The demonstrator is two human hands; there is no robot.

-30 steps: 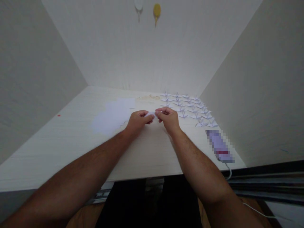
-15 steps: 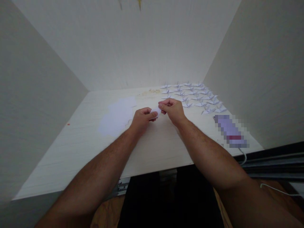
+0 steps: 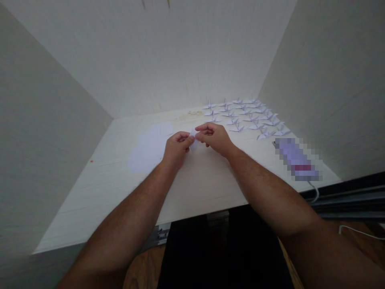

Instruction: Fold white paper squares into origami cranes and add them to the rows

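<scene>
My left hand (image 3: 177, 147) and my right hand (image 3: 214, 137) meet over the middle of the pale desk (image 3: 120, 176). Both pinch one small folded piece of white paper (image 3: 193, 133) between thumb and fingertips, held just above the desk top. Left of the hands lies a loose stack of pale paper sheets (image 3: 149, 149). Behind and to the right of my right hand, several folded paper cranes (image 3: 246, 117) stand in rows on the desk.
A blurred, pixelated flat device (image 3: 297, 159) lies near the desk's right front corner, with a white cable (image 3: 314, 192) running off the edge. White walls close in the desk on the left, back and right. A small red dot (image 3: 91, 161) marks the desk's left side.
The camera has tilted down and to the right, so the hanging objects on the back wall have left the view. My hands have stayed together on the paper, with small finger shifts.
</scene>
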